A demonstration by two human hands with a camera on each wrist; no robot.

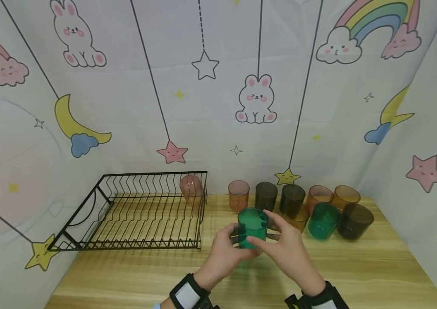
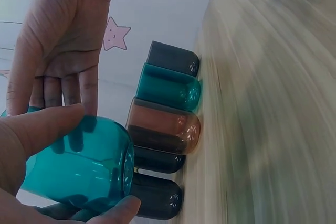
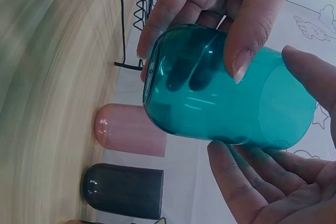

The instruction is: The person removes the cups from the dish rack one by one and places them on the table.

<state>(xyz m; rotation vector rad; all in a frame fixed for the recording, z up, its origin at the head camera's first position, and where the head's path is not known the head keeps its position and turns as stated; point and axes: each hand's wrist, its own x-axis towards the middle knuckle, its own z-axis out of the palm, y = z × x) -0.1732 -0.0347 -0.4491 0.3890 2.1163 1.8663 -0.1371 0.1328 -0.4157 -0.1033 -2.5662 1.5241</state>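
A translucent green cup (image 1: 252, 227) is held upright above the table's front part, between both hands. The left hand (image 1: 227, 249) grips it low on its left side, with the thumb near the base. From the right, the right hand (image 1: 288, 249) holds the wall, its thumb across the front and its fingers near the rim and behind. In the left wrist view the cup (image 2: 84, 161) shows its thick base, and the right hand (image 2: 65, 40) reaches in from above. The right wrist view shows fingers through the cup's (image 3: 226, 93) wall.
A black wire dish rack (image 1: 141, 219) stands at the left, with an upside-down pink cup (image 1: 191, 189) in its back right corner. Behind and right of the hands stand several cups, among them a pink cup (image 1: 239, 195), a green cup (image 1: 323, 221) and a dark cup (image 1: 355, 221).
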